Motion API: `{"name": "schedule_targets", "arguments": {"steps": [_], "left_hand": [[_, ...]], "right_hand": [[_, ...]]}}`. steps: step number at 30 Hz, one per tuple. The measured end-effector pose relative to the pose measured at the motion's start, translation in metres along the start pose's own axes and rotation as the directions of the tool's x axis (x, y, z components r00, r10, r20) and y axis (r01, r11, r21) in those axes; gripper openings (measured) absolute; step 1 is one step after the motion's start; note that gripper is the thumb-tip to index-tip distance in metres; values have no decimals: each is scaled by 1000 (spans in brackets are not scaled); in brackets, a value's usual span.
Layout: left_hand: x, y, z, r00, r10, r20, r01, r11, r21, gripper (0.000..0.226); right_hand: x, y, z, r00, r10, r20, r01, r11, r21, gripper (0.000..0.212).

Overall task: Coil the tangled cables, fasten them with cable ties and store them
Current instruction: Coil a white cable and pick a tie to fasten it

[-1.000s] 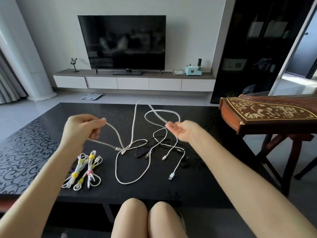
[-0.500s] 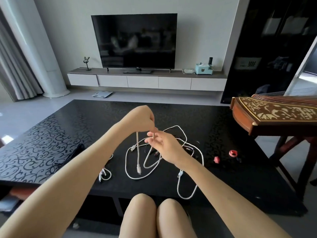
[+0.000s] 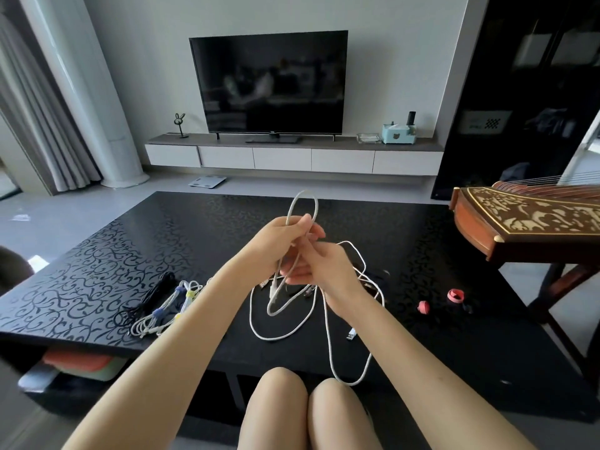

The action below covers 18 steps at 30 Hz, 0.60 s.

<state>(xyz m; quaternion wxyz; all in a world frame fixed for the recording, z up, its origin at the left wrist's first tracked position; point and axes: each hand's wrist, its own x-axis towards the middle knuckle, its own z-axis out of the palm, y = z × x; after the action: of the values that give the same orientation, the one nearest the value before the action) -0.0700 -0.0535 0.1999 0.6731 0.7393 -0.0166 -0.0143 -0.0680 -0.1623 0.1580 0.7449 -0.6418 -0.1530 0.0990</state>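
White cable (image 3: 304, 191), thin, smooth, round: a narrow loop is pinched in the left grip (image 3: 276, 241) and stands above it. Lower strands are held in the curled right grip (image 3: 324, 267). Slack is trailed beneath onto the glossy black scroll-patterned bench (image 3: 97, 271). Tied bundles (image 3: 162, 315) lie left of the grips, red tie rolls (image 3: 455, 295) right, and a television (image 3: 269, 82) stands beyond.

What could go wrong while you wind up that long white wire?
1. The long white cable held in the left hand and right hand trails through the tangle of dark cables; pulling could snag them.
2. One loop seems to hang over the front edge of the black patterned table and might catch a knee.
3. The pink cable ties lie far right; reaching could loosen the coil.
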Motion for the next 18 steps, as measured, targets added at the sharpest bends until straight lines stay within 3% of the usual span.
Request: {"name": "schedule_targets", "arguments": {"steps": [3, 5, 7, 11, 14, 18], "left_hand": [[7, 12, 3, 981, -28, -193, -9, 982, -188, 36], [9, 20, -2, 971, -46, -236, -31, 950, -311, 35], [9, 25, -9, 971, -27, -236, -49, 949, -313, 35], [4, 38, -22, 995, 27, -94, -65, 901, -428, 34], [-3, 50, -28, 998, -8, 66, 34, 914, -404, 34], [-10, 60, -28, 978, -78, 194, 155, 895, -418, 33]], "right_hand": [[-14, 26, 1, 986, 27, 164, -6, 992, -128, 22], [-21, 39, -2, 972, -2, 234, 44, 984, -174, 16], [-20, 44, -6, 971, -36, 235, 108, 948, -299, 16], [-3, 53, -11, 973, -150, 177, 231, 685, -690, 17], [10, 60, -13, 957, -177, 231, 291, 540, -790, 19], [22, 70, -5, 956, -140, 257, 293, 481, -827, 31]]}}
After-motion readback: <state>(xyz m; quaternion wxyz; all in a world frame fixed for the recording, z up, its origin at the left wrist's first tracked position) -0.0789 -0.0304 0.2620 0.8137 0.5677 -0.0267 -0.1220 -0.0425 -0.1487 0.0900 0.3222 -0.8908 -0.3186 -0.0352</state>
